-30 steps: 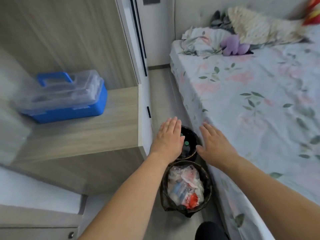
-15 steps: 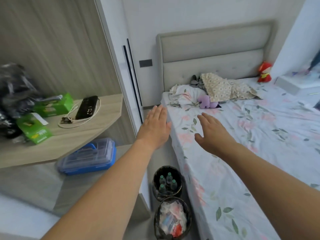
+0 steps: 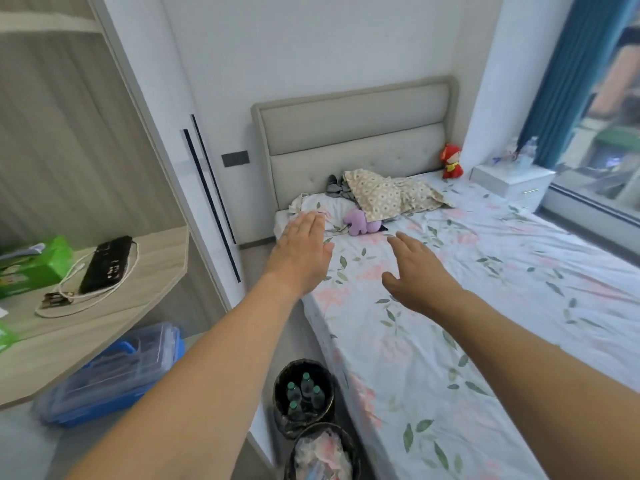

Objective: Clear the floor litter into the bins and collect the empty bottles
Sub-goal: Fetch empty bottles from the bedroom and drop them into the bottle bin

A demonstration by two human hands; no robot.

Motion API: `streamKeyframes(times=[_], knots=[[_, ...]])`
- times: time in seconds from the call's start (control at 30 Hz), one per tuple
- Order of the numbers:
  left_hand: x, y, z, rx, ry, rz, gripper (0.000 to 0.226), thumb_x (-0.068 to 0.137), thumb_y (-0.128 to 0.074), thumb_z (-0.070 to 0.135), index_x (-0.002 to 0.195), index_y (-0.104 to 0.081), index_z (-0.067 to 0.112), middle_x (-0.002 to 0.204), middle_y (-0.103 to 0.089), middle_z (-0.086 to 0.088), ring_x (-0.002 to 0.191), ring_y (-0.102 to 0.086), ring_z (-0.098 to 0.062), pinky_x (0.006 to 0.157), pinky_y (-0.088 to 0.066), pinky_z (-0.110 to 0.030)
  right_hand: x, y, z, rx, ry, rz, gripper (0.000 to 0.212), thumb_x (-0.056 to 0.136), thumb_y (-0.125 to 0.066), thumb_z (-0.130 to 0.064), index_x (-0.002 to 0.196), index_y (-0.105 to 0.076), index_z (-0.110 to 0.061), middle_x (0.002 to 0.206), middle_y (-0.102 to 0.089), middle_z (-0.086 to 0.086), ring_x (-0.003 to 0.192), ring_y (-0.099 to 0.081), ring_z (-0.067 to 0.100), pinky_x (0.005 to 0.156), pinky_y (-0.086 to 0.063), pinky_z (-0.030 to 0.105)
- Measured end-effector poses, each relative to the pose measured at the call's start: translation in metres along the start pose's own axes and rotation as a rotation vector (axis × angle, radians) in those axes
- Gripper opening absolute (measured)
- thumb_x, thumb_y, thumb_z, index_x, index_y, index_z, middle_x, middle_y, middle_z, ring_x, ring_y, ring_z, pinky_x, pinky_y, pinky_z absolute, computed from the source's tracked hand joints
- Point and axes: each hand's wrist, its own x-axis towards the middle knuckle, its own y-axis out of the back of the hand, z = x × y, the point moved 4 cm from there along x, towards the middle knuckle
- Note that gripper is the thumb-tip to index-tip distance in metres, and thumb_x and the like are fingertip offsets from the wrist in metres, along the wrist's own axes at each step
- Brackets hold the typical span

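I see both hands raised palm-down in front of me, holding nothing; the left hand (image 3: pixel 300 252) has its fingers straight and pressed side by side, over the near edge of the bed (image 3: pixel 485 306); the right hand (image 3: pixel 417 271) has its fingers straight and slightly spread, thumb out to the left, over the floral sheet; I cannot tell whether either hand touches the sheet.

On the floor, in the gap between the bed and the white cabinet, I note two bins touching one another; the far bin (image 3: pixel 304 396) has a black liner and holds four bottles (image 3: pixel 301 393) with green caps, standing upright; the near bin (image 3: pixel 323 452), partly cut off by the bottom edge, holds crumpled plastic litter (image 3: pixel 322 453).

To the left, a blue storage box (image 3: pixel 110 375) with a clear lid lies under the wooden desk (image 3: pixel 104 320); on the desk lie a black power strip (image 3: pixel 107 263) with a white cable and a green carton (image 3: pixel 34 266).
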Motion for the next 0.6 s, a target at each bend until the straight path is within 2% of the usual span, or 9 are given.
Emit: streamKeyframes(times=[0.3, 0.6], knots=[[0.039, -0.006, 0.114, -0.066, -0.423, -0.047, 0.061, 0.104, -0.028, 0.036, 0.154, -0.009, 0.007, 0.163, -0.007, -0.009, 0.150, -0.003, -0.023, 0.122, -0.003, -0.036, -0.080, 0.042, 0.071, -0.043, -0.408, 0.117, 0.069, 0.095, -0.045, -0.033, 0.153, -0.015, -0.012, 0.161, -0.010, 0.006, 0.148, -0.009, 0.021, 0.120, -0.008, 0.034], [-0.021, 0.007, 0.306, -0.191, -0.901, -0.031, 0.059, 0.105, -0.027, 0.036, 0.154, -0.012, 0.007, 0.162, -0.010, -0.011, 0.150, -0.005, -0.024, 0.122, -0.001, -0.035, -0.258, 0.101, 0.140, -0.086, -0.858, 0.275, 0.069, 0.094, -0.047, -0.033, 0.153, -0.017, -0.013, 0.161, -0.013, 0.005, 0.148, -0.010, 0.019, 0.119, -0.010, 0.033]])
